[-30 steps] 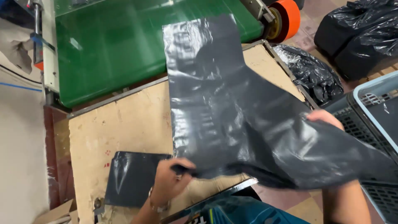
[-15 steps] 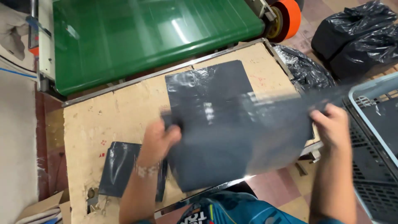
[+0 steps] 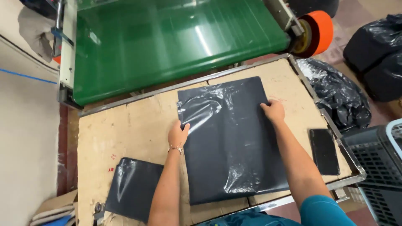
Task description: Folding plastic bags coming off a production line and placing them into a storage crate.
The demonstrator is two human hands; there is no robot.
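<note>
- Our left hand (image 3: pixel 179 133) lies flat with its fingers apart, pressed on the left edge of the dark plastic bag (image 3: pixel 230 138); it clamps nothing.
- Our right hand (image 3: pixel 273 111) is likewise spread and flat, resting on the bag's right edge near its upper corner.
- The bag lies stretched out in the middle of the desk (image 3: pixel 125 134), with wrinkles at its upper left and lower right.
- We judge the step in hand to be pressing the bag flat; getting it fully smooth would call for working on those two wrinkled patches.
- Left of the bag and nearer to us lies a smaller folded bag (image 3: pixel 133 188).
- Right of the bag, a black phone (image 3: pixel 324 151) sits by the desk's edge.
- Beyond the bag runs a green conveyor belt (image 3: pixel 167 42).
- Further right of the bag are a heap of black bags (image 3: pixel 339 96) and a dark crate (image 3: pixel 372 167).
</note>
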